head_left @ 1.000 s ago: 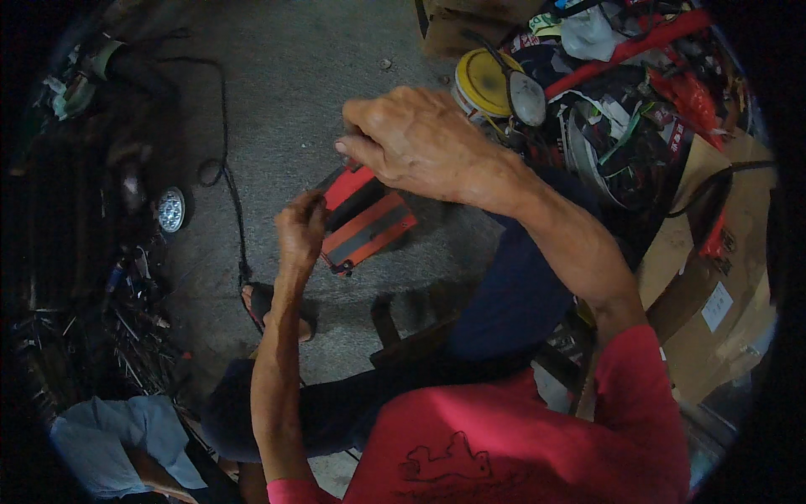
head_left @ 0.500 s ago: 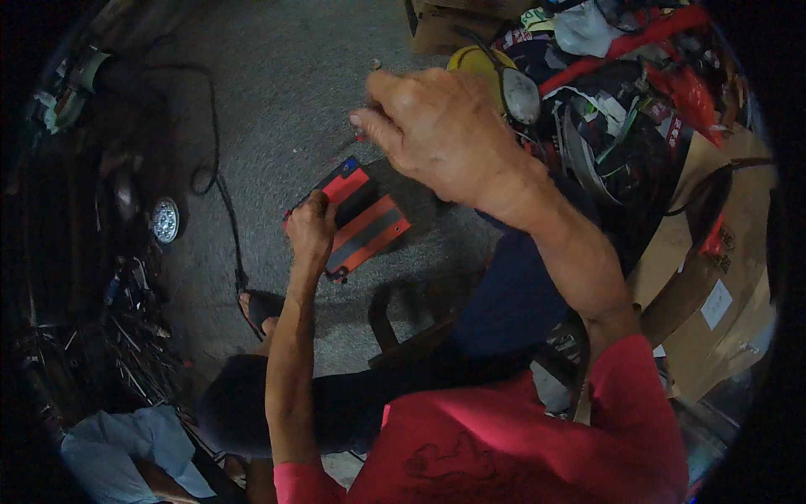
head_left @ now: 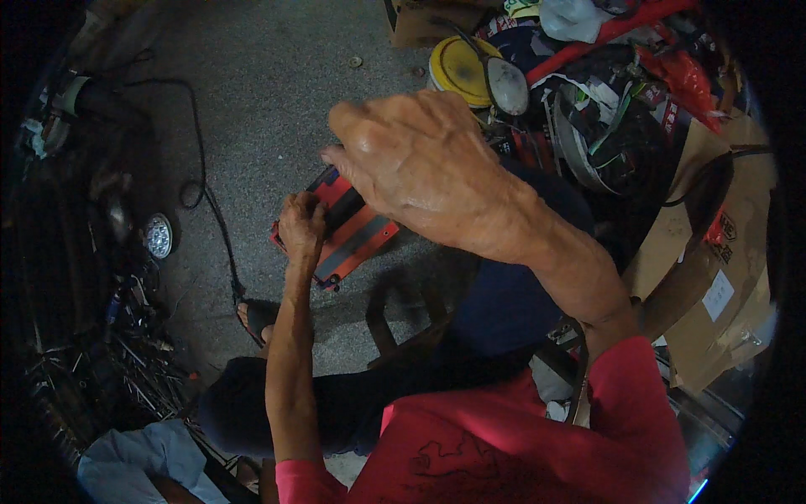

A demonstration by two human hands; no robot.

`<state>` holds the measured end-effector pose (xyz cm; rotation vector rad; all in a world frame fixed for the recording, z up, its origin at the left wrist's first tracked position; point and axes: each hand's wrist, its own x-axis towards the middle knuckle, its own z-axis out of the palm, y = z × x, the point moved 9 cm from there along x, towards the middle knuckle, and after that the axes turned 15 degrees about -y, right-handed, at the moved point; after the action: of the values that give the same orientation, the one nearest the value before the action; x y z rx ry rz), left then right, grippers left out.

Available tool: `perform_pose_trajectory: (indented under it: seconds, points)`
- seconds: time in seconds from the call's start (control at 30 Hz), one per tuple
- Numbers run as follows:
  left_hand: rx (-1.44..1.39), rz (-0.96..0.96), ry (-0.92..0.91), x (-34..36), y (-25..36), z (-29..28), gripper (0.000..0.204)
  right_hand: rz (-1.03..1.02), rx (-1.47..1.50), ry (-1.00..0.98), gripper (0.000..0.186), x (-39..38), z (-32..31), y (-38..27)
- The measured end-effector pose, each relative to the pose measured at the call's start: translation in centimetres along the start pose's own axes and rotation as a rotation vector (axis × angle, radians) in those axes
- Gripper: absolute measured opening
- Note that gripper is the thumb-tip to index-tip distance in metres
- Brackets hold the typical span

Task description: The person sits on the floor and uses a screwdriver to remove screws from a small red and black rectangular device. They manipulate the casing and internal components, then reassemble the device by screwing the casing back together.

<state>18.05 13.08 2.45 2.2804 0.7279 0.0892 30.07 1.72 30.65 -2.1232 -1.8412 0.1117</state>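
A flat, boxy red-orange device with dark grey stripes and black corners [head_left: 363, 244] is tilted in front of me above the floor. My left hand [head_left: 300, 225] grips its left edge, fingers curled over the top. Closer to the camera, my right hand [head_left: 420, 164] is raised over the device's upper right part, covering some of it. Its fingers are curled in toward the thumb; whatever they hold is hidden behind the hand.
A round silver lamp [head_left: 158, 235] lies at the left, near a black cable [head_left: 201, 160] and a heap of metal tools [head_left: 138, 353]. On the right are a yellow round lid [head_left: 463, 74], a cluttered pile and flattened cardboard [head_left: 705, 336]. A sandaled foot [head_left: 259, 317] rests below the device.
My right hand has come lower and a little left, now overlapping the device. The device and my left hand have shifted slightly left and down in the picture; the whole view has shifted somewhat too.
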Motion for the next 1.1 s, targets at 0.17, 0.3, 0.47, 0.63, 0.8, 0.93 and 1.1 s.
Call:
perform_pose_trajectory:
  seconds: [0.17, 0.3, 0.47, 0.63, 0.8, 0.93, 1.1]
  points:
    - [0.012, -0.026, -0.054, -0.1, 0.3, 0.0, 0.017, -0.013, -0.032, 0.035, 0.021, -0.2, 0.2, -0.3]
    - [0.012, -0.043, -0.069, -0.3, 0.7, -0.3, 0.019, -0.011, -0.021, 0.004, 0.021, 0.0, 0.4, -0.4]
    - [0.061, -0.049, -0.089, -0.4, 1.2, -0.5, 0.021, -0.023, -0.023, 0.019, 0.021, -0.1, 0.3, -0.5]
    - [0.019, -0.074, -0.079, -0.7, 0.6, -0.8, 0.028, -0.02, 0.005, -0.006, 0.021, -0.1, 0.5, -0.5]
    - [0.061, -0.1, -0.039, -1.4, 0.6, -2.0, 0.034, -0.019, -0.003, -0.056, 0.02, 0.2, 0.9, -0.9]
    - [-0.022, -0.185, -0.007, -2.0, 0.6, -4.0, 0.033, -0.021, -0.021, -0.053, 0.02, 0.4, 1.1, -1.2]
    - [0.123, -0.101, 0.223, -3.8, -3.6, -7.1, 0.034, -0.07, -0.033, -0.027, 0.021, 0.9, 2.4, -2.0]
